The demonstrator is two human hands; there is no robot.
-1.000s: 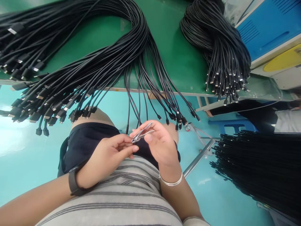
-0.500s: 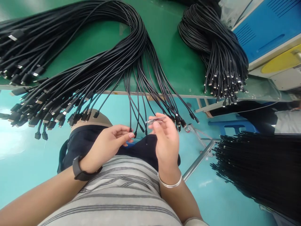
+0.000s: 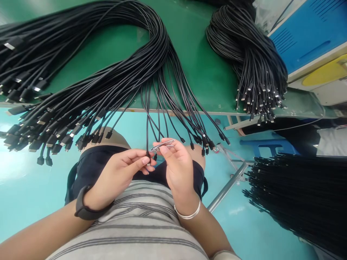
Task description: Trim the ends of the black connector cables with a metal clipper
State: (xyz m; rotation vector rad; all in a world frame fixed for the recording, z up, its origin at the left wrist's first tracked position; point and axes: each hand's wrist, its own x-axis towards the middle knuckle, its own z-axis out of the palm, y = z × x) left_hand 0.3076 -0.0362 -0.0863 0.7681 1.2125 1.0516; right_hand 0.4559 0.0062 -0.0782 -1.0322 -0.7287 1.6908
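Note:
My left hand (image 3: 121, 171) pinches the connector end of a black cable (image 3: 147, 130) that hangs over the table's front edge. A small metal nail clipper (image 3: 165, 144) is held between the thumb and fingers of my right hand (image 3: 177, 162); its tip is close beside that cable, just above my left fingertips. Whether the tip touches the cable cannot be told. Other hanging cables (image 3: 195, 124) end in black connectors to the right of my hands. A large looped bundle of black cables (image 3: 127, 68) lies on the green table (image 3: 189, 21), its many connector ends drooping over the edge at the left.
A second cable bundle (image 3: 244, 47) lies at the table's right, near a blue and white machine (image 3: 309, 36). Below it are a blue stool (image 3: 268, 144), a metal bar (image 3: 227, 187) and a big pile of black cables (image 3: 303, 202).
My right hand has moved left with the clipper, up to the cable in my left hand. My left hand has shifted slightly left and down, and more of the cable's connector shows.

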